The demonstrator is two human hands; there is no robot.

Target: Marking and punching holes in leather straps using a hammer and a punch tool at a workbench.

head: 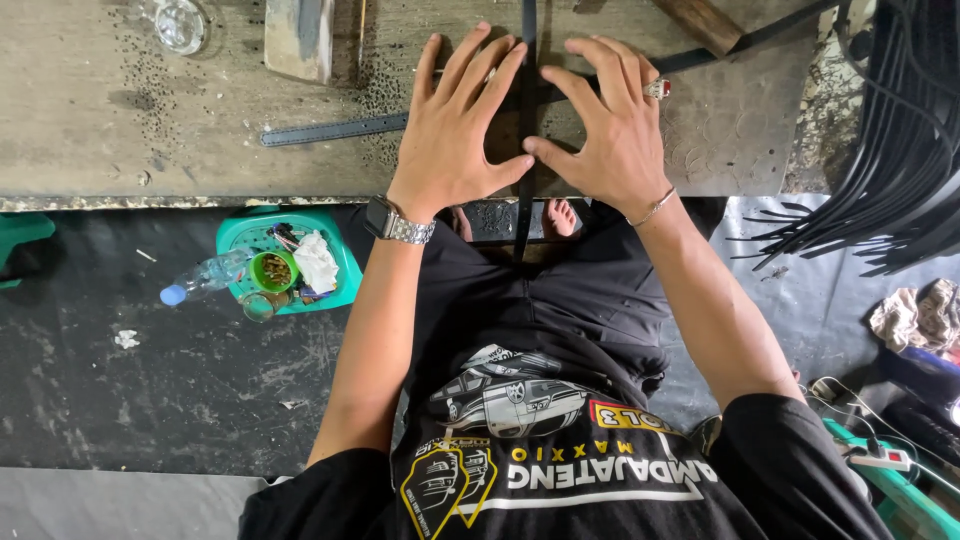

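A narrow black strap (pixel 526 140) runs lengthwise across the worn wooden bench (pixel 120 110) and hangs over its near edge toward my lap. My left hand (pixel 458 125), with a metal wristwatch, lies flat on the bench, fingers spread, just left of the strap. My right hand (pixel 610 125), wearing a red-stoned ring and a thin bracelet, presses flat on the right side. Both thumbs meet at the strap, pinning it down. A second black strap (pixel 335 129) lies across the bench to the left, passing under my left hand.
A wooden block (pixel 298 38) and a glass (pixel 181 22) stand at the bench's far left. A teal tray (pixel 340 275) with small items and a plastic bottle (pixel 205 276) sit on the dark floor. Many black straps (pixel 900 150) hang at right. A wooden handle (pixel 705 22) lies at top.
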